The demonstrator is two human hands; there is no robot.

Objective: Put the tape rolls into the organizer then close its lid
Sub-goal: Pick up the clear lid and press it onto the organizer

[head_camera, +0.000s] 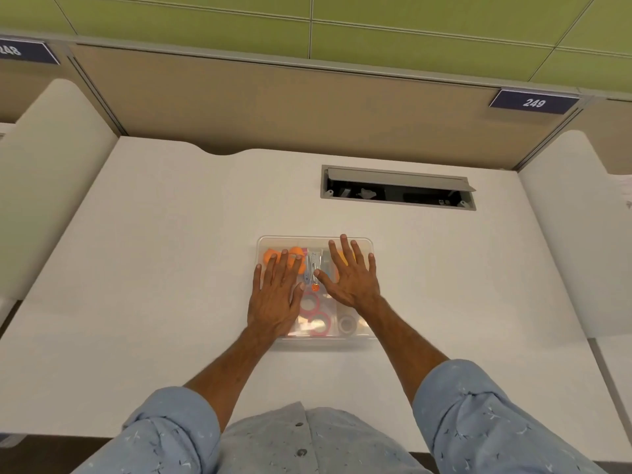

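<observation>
I see the organizer (316,289) lying flat on the white desk (154,268) right under both hands, its long axis running away from me toward the cable hatch (398,188) beyond the fingertips. It is a clear plastic box with a see-through lid (362,242) lying flat over it — whether it is latched I cannot tell. Through the plastic I make out two pink tape rolls (316,314) between my wrists, a whitish tape roll (347,325) just under the right wrist, orange pieces (270,256) beneath the left fingertips, and a small metal tool (314,266) in the gap between the two hands. My left hand (275,295) is spread flat, palm down, resting on the lid's left half — gripping nothing. My right hand (352,275) is likewise splayed and flat on the right half, fingers reaching near the far edge, nothing held.
</observation>
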